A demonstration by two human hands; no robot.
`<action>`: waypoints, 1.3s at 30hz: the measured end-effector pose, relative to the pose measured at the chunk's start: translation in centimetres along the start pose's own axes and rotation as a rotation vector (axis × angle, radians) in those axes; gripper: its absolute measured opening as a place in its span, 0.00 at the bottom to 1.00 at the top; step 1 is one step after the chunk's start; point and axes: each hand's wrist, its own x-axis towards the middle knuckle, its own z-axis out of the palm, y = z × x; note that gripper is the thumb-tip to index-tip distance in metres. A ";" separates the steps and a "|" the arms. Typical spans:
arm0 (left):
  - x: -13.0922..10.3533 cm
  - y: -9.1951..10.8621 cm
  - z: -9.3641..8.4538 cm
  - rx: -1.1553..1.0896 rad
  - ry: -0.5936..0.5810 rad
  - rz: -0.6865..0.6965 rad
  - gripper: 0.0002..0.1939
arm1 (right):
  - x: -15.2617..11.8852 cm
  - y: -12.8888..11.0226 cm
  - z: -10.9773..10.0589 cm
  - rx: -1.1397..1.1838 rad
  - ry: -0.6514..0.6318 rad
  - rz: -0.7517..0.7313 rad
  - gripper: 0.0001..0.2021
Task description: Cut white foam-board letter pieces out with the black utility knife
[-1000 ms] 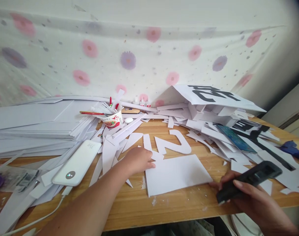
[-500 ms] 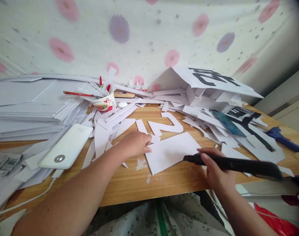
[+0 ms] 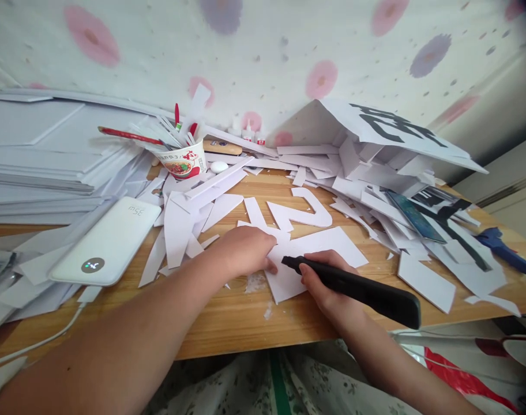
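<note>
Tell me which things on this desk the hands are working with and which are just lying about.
In use: left hand pressing the white sheet; right hand holding the black tool.
Lying about: power bank, cup, phone, cut-out 2.

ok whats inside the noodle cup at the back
The noodle cup is stuffed with white paper strips and red-tipped pens; its bottom is hidden.

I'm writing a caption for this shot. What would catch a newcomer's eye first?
Two hands at the table's front edge: the left hand presses a white sheet flat, the right hand grips a long black tool over it. White paper offcuts litter the wooden table.
</note>
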 end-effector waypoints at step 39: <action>0.9 1.0 -1.7 0.025 -0.223 -0.162 0.27 | -2.0 -5.0 -1.2 -0.338 -0.120 -0.242 0.04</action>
